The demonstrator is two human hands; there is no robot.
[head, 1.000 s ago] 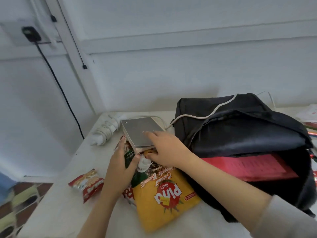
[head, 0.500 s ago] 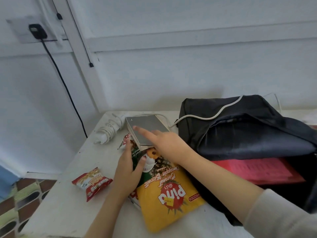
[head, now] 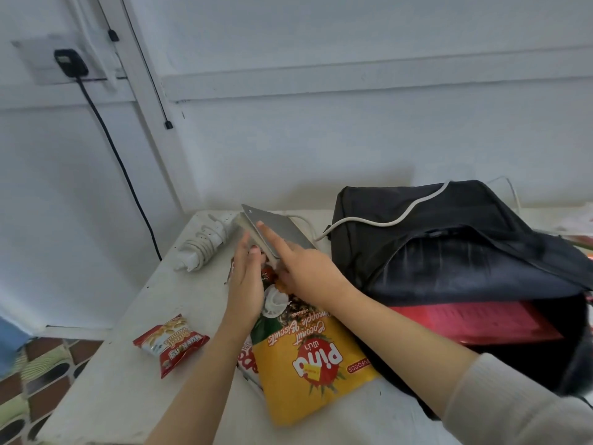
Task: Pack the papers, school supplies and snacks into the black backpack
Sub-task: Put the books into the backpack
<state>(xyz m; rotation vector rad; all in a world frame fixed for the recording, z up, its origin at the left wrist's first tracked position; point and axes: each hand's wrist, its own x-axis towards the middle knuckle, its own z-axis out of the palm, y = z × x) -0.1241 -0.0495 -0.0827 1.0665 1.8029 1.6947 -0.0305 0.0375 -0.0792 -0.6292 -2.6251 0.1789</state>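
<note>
The black backpack (head: 449,252) lies open on the white table (head: 128,390), with a red folder (head: 475,319) showing in its mouth. A grey notebook (head: 282,228) is lifted and tilted just left of the bag. My right hand (head: 305,271) grips it, index finger stretched along the cover. My left hand (head: 245,284) touches its lower edge with straight fingers. Below my hands lies a yellow pineapple biscuit bag (head: 308,364) on top of a red-and-white packet (head: 245,358). A small red snack packet (head: 170,343) sits further left.
A white power strip (head: 202,245) with a coiled cord lies at the table's back left, and a white cable (head: 394,218) runs over the backpack. The table's left edge drops to a tiled floor (head: 38,374). A wall stands close behind.
The grey notebook has come up off the snack pile and now tilts on edge. My left hand has let go of the snack bag and moved up to the notebook.
</note>
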